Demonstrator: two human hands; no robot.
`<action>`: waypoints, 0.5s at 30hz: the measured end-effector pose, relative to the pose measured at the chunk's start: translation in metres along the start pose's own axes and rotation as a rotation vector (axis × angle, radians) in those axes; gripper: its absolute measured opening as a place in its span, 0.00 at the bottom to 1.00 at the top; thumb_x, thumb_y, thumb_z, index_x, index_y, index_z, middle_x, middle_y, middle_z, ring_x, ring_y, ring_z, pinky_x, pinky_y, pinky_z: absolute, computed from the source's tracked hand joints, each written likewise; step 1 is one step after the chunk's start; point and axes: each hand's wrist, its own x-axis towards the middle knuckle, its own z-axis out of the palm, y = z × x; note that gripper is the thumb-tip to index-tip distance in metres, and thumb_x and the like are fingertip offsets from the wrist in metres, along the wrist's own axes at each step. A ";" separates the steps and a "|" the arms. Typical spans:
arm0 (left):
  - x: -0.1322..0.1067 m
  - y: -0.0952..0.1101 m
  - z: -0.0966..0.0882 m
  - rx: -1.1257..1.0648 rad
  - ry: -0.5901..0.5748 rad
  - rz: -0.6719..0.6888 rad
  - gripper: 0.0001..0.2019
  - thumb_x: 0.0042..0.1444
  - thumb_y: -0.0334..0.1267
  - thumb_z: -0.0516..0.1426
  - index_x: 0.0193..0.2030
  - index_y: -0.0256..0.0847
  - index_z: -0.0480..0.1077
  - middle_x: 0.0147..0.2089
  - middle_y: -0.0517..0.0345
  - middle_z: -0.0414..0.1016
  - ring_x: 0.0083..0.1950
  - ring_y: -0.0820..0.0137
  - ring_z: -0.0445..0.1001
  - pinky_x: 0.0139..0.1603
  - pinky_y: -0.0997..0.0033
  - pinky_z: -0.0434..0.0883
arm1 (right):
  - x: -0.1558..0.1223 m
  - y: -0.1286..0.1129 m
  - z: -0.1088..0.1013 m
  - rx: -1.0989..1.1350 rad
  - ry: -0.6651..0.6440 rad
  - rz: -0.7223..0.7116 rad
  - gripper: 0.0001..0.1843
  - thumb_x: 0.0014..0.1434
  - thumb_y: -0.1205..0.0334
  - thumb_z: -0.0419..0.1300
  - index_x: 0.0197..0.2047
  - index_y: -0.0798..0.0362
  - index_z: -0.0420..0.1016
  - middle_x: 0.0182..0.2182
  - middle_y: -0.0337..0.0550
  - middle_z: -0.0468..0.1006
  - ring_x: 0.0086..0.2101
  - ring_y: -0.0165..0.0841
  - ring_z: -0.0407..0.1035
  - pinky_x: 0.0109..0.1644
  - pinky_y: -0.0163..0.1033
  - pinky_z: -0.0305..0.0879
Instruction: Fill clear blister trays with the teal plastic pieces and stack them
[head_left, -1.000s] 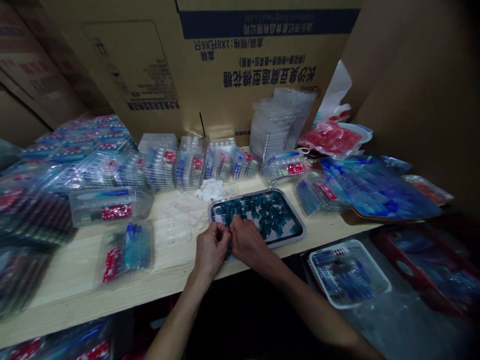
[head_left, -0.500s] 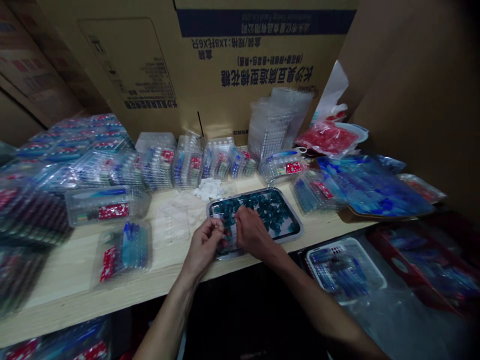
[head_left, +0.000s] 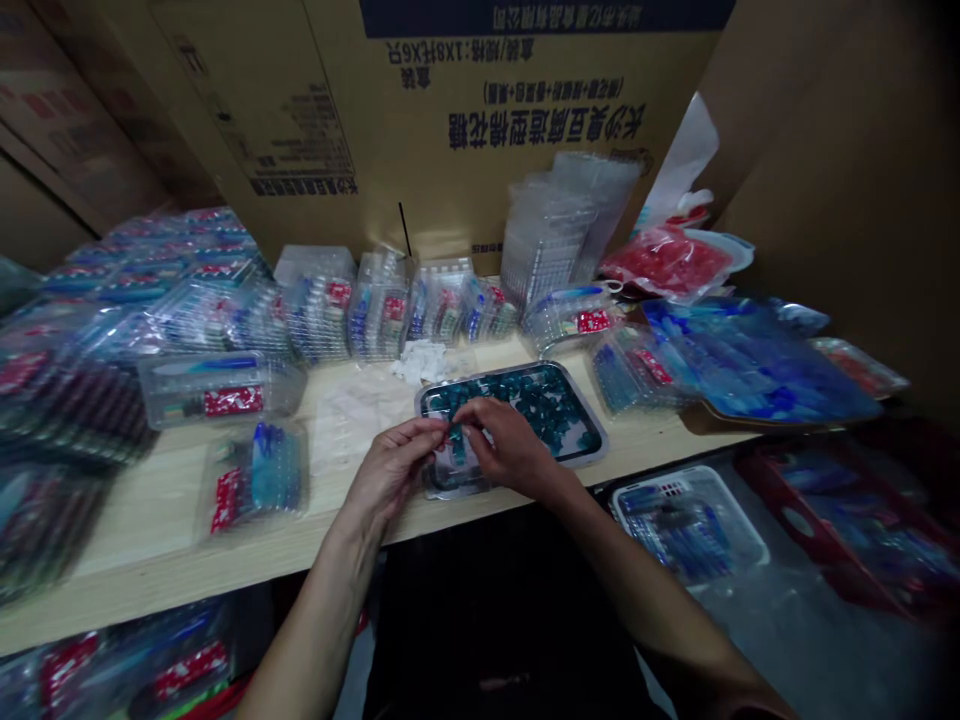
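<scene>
A shallow clear plastic tray [head_left: 598,447] lies near the table's front edge, with many small dark teal pieces [head_left: 551,400] scattered in it. Over its left end, my left hand [head_left: 394,462] is closed, thumb and forefinger pinched together. Facing it, my right hand [head_left: 514,450] has its fingers curled close to the left fingertips. Whatever lies between the fingers is too small to make out. Left of the tray are a whitish sheet [head_left: 349,425] and a crumpled white scrap [head_left: 420,362].
Clear packs with blue and red contents [head_left: 259,470] stand on the left and along the back. Behind them rises a large cardboard box [head_left: 420,180]. A cardboard tray of blue packets [head_left: 757,360] lies at right; a white basket [head_left: 757,545] sits lower, beyond the table edge.
My right hand has turned, its fingers now reaching toward the left fingertips instead of forming a fist. My left hand stays pinched over the tray's left end. The view has shifted slightly.
</scene>
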 end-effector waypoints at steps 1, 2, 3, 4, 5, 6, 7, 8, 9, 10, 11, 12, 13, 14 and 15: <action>0.000 -0.002 -0.001 0.024 0.009 0.014 0.17 0.40 0.36 0.71 0.39 0.33 0.78 0.30 0.55 0.79 0.30 0.76 0.75 0.31 0.82 0.70 | -0.002 0.003 0.000 0.048 0.003 0.033 0.10 0.63 0.67 0.50 0.47 0.53 0.68 0.35 0.43 0.76 0.37 0.34 0.69 0.44 0.39 0.61; 0.001 -0.006 -0.002 0.047 0.015 0.019 0.18 0.41 0.37 0.70 0.40 0.34 0.78 0.32 0.54 0.79 0.31 0.75 0.76 0.32 0.81 0.70 | -0.003 0.006 0.002 0.070 0.008 0.076 0.12 0.63 0.68 0.50 0.48 0.53 0.68 0.34 0.42 0.76 0.36 0.33 0.70 0.43 0.37 0.62; 0.003 -0.011 -0.001 0.067 0.022 0.017 0.19 0.42 0.38 0.70 0.41 0.34 0.77 0.34 0.52 0.80 0.32 0.74 0.76 0.32 0.79 0.71 | -0.005 0.009 0.005 0.067 0.007 0.121 0.12 0.62 0.69 0.50 0.48 0.54 0.68 0.33 0.42 0.77 0.35 0.33 0.71 0.42 0.36 0.62; 0.005 -0.017 0.000 0.084 0.040 0.017 0.19 0.43 0.40 0.69 0.42 0.34 0.77 0.34 0.52 0.80 0.31 0.74 0.76 0.32 0.78 0.71 | -0.005 0.011 0.011 0.051 -0.010 0.160 0.12 0.61 0.71 0.50 0.47 0.54 0.70 0.33 0.42 0.77 0.34 0.33 0.72 0.41 0.36 0.62; 0.008 -0.025 0.002 0.101 0.071 0.027 0.19 0.44 0.41 0.68 0.42 0.34 0.76 0.35 0.53 0.79 0.30 0.74 0.75 0.32 0.76 0.71 | -0.005 0.012 0.017 0.032 -0.037 0.196 0.13 0.60 0.73 0.50 0.45 0.54 0.71 0.32 0.42 0.77 0.34 0.33 0.72 0.41 0.36 0.62; 0.011 -0.032 0.003 0.121 0.113 0.051 0.18 0.45 0.42 0.66 0.42 0.34 0.76 0.35 0.54 0.78 0.29 0.74 0.75 0.31 0.75 0.71 | -0.005 0.014 0.023 0.016 -0.062 0.228 0.14 0.58 0.75 0.51 0.43 0.54 0.72 0.32 0.42 0.78 0.34 0.33 0.73 0.41 0.35 0.62; 0.013 -0.039 0.004 0.145 0.161 0.093 0.18 0.46 0.43 0.65 0.41 0.34 0.75 0.35 0.55 0.77 0.28 0.74 0.74 0.30 0.74 0.70 | -0.004 0.016 0.027 0.004 -0.076 0.257 0.15 0.55 0.77 0.52 0.42 0.54 0.72 0.32 0.43 0.78 0.34 0.33 0.73 0.41 0.35 0.63; 0.015 -0.044 0.003 0.178 0.204 0.143 0.17 0.47 0.44 0.64 0.41 0.35 0.74 0.34 0.57 0.76 0.28 0.74 0.73 0.30 0.74 0.70 | -0.003 0.019 0.029 -0.004 -0.073 0.283 0.17 0.53 0.78 0.52 0.43 0.55 0.73 0.32 0.43 0.79 0.35 0.33 0.73 0.40 0.35 0.63; 0.015 -0.047 0.001 0.222 0.233 0.196 0.17 0.48 0.44 0.63 0.42 0.36 0.74 0.35 0.58 0.76 0.28 0.74 0.73 0.30 0.74 0.69 | -0.003 0.023 0.028 -0.012 -0.052 0.305 0.18 0.52 0.79 0.52 0.43 0.55 0.73 0.32 0.42 0.79 0.35 0.33 0.73 0.41 0.35 0.63; 0.014 -0.048 -0.002 0.279 0.251 0.246 0.16 0.50 0.44 0.61 0.42 0.36 0.74 0.35 0.58 0.75 0.29 0.74 0.72 0.30 0.74 0.69 | -0.003 0.028 0.024 -0.023 -0.011 0.321 0.19 0.52 0.79 0.51 0.44 0.54 0.72 0.32 0.42 0.79 0.35 0.33 0.74 0.41 0.35 0.63; 0.012 -0.047 -0.005 0.349 0.261 0.289 0.16 0.51 0.44 0.61 0.43 0.37 0.74 0.34 0.59 0.75 0.29 0.73 0.72 0.31 0.74 0.68 | -0.004 0.033 0.018 -0.035 0.036 0.330 0.19 0.53 0.79 0.51 0.44 0.54 0.72 0.32 0.41 0.79 0.35 0.33 0.73 0.41 0.35 0.63; 0.009 -0.044 -0.008 0.427 0.267 0.326 0.15 0.52 0.44 0.60 0.43 0.37 0.74 0.34 0.59 0.75 0.29 0.73 0.71 0.31 0.74 0.68 | -0.006 0.039 0.010 -0.048 0.077 0.333 0.18 0.54 0.78 0.50 0.44 0.53 0.72 0.32 0.41 0.78 0.35 0.33 0.73 0.42 0.35 0.63; 0.007 -0.041 -0.009 0.517 0.269 0.361 0.14 0.53 0.43 0.60 0.43 0.38 0.74 0.33 0.59 0.75 0.29 0.72 0.70 0.32 0.73 0.67 | -0.008 0.044 0.003 -0.063 0.104 0.334 0.17 0.56 0.77 0.50 0.43 0.53 0.73 0.32 0.41 0.78 0.35 0.33 0.73 0.42 0.35 0.64; 0.006 -0.037 -0.009 0.622 0.256 0.403 0.12 0.54 0.42 0.59 0.42 0.39 0.75 0.33 0.58 0.75 0.30 0.71 0.70 0.33 0.72 0.67 | -0.010 0.048 -0.004 -0.081 0.115 0.331 0.16 0.56 0.76 0.49 0.42 0.53 0.73 0.32 0.41 0.78 0.35 0.33 0.72 0.43 0.36 0.64; 0.005 -0.035 -0.007 0.740 0.229 0.459 0.10 0.55 0.40 0.59 0.42 0.40 0.75 0.34 0.57 0.75 0.32 0.70 0.71 0.35 0.71 0.67 | -0.013 0.051 -0.008 -0.101 0.109 0.326 0.15 0.57 0.75 0.50 0.42 0.53 0.73 0.33 0.42 0.78 0.35 0.33 0.72 0.43 0.36 0.63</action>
